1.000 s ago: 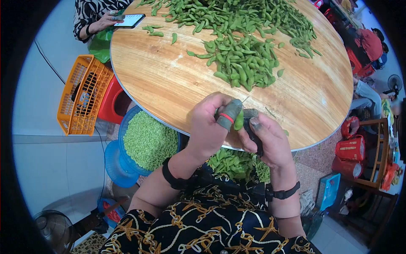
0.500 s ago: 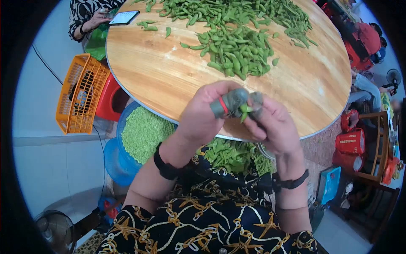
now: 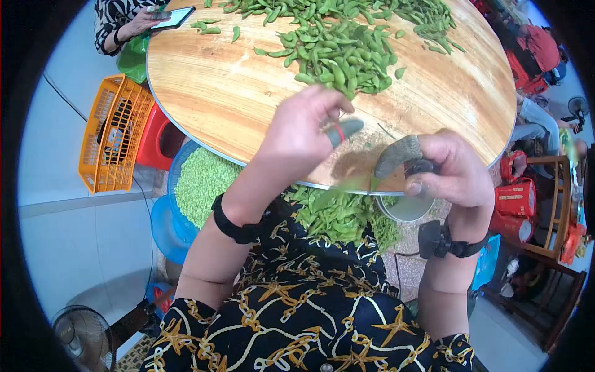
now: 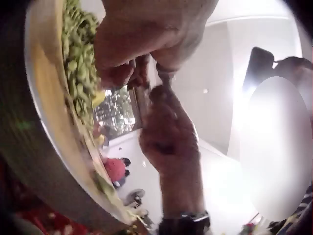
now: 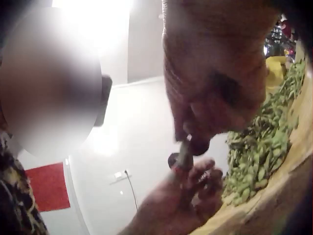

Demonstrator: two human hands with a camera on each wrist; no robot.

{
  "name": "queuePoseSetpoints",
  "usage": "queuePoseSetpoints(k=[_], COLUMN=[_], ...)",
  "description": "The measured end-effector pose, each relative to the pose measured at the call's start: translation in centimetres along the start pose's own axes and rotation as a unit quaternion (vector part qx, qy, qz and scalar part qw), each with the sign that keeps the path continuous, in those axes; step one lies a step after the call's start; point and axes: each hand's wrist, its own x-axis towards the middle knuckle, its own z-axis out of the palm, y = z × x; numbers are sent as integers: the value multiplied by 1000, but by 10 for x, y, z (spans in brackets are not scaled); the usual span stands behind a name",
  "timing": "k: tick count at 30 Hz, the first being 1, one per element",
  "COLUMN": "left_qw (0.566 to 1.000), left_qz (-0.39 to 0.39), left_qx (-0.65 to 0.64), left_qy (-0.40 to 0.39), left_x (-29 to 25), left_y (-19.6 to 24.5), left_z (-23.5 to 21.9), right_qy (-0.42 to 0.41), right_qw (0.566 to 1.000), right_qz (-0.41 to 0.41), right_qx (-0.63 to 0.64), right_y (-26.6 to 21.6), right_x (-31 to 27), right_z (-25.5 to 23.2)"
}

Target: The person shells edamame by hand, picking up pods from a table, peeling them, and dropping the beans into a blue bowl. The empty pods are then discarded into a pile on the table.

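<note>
In the head view the left hand [image 3: 294, 136] is over the near table edge, fingers loosely bent, its green-covered thumb with a red band standing apart; no object shows in it. To its right, the right hand [image 3: 458, 170] has a grey-covered finger pointing down and the thumb bent near it. A blurred green shape [image 3: 347, 185] lies between and below the hands, probably a pod or shell. Unshelled green pods [image 3: 347, 56] are heaped on the round wooden table [image 3: 217, 93]. In the right wrist view, the left hand [image 5: 171, 200] is below the right hand [image 5: 215, 83].
Shelled beans [image 3: 207, 189] fill a blue basket at the left. More pods [image 3: 334, 217] lie at the lap, beside a round container [image 3: 406, 209] under the table edge. An orange crate [image 3: 111, 133] rests by a red stool [image 3: 155, 139]. Another person's hand [image 3: 139, 23] holds a phone [image 3: 173, 18].
The hands were together around a green pod and have parted, the left hand up and leftward, the right hand rightward. The pod is no longer between their fingers.
</note>
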Motion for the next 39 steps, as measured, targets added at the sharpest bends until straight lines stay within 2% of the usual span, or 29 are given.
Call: queuePoseSetpoints(k=[1, 2, 3, 4, 5, 7, 11, 13, 15, 17, 18, 19, 20, 21, 23, 24, 25, 26, 27, 29, 30, 32, 33, 35, 36, 38, 39], left_qw=[1000, 998, 991, 993, 994, 992, 991, 992, 994, 998, 998, 941, 734, 734, 716, 716, 692, 667, 666, 679, 679, 669, 669, 698, 698, 738, 739], left_qz=[0, 21, 45, -4, 3, -2, 39, 40, 40, 51, 52, -104, -242, -241, -249, -248, -247, -247, -248, -184, -183, -188, -189, -192, -193, -217, -217], left_qx=[1, 62, 121, 101, 99, 121, 130, 117, 105, 44, 42, -315, -622, -623, -650, -650, -676, -700, -701, -707, -708, -719, -719, -690, -690, -637, -637], left_qy=[4, -13, -30, -55, -54, -42, -16, -4, 7, -2, 0, -68, -125, -123, -60, -57, -59, -61, -59, -70, -68, -6, -4, 10, 11, 37, 37], left_x=[-4, -9, -11, -12, -12, -16, -20, -21, -23, -21, -20, -19, -18, -18, -18, -17, -17, -18, -19, -22, -23, -26, -27, -29, -30, -32, -33], left_y=[-4, -7, -7, -3, -1, -1, 5, 2, -4, -9, -10, -9, -8, -5, 2, 6, 9, 11, 9, 3, 2, 0, -1, -4, -2, 4, 6], left_z=[6, 12, 16, 16, 18, 22, 19, 18, 17, 16, 12, 5, 0, 0, 3, 4, 6, 7, 9, 15, 15, 15, 14, 14, 15, 15, 16], right_qy=[-2, 99, 202, 261, 266, 351, 301, 240, 248, 225, 241, 240, 234, 211, 194, 154, 112, 97, 95, 138, 131, 140, 152, 140, 146, 152, 165], right_qw=[1000, 991, 965, 943, 941, 872, 850, 855, 852, 880, 899, 898, 963, 959, 903, 877, 844, 839, 839, 864, 913, 930, 944, 946, 946, 946, 945], right_qz=[-2, 30, 62, 58, 57, 71, 73, 80, 48, 58, 20, 21, 75, 123, 128, 115, 103, 102, 103, 112, 102, 78, 55, 64, 63, 62, 63], right_qx=[-3, -81, -158, -197, -201, -332, -427, -454, -459, -414, -365, -367, -114, 147, 361, 440, 515, 525, 525, 470, 372, 330, 288, 284, 282, 280, 276], right_y=[3, 9, 17, 29, 43, 67, 82, 68, 63, 62, 67, 69, 68, 64, 56, 59, 60, 59, 54, 42, 41, 32, 27, 26, 27, 30, 32], right_x=[3, 8, 13, 19, 28, 45, 63, 62, 55, 48, 46, 41, 35, 31, 26, 26, 27, 27, 28, 28, 27, 27, 26, 24, 25, 27, 28], right_z=[-1, -2, -3, -10, -22, -46, -64, -52, -35, -27, -24, -21, -16, -9, 9, 15, 21, 25, 32, 42, 44, 52, 56, 60, 63, 68, 70])
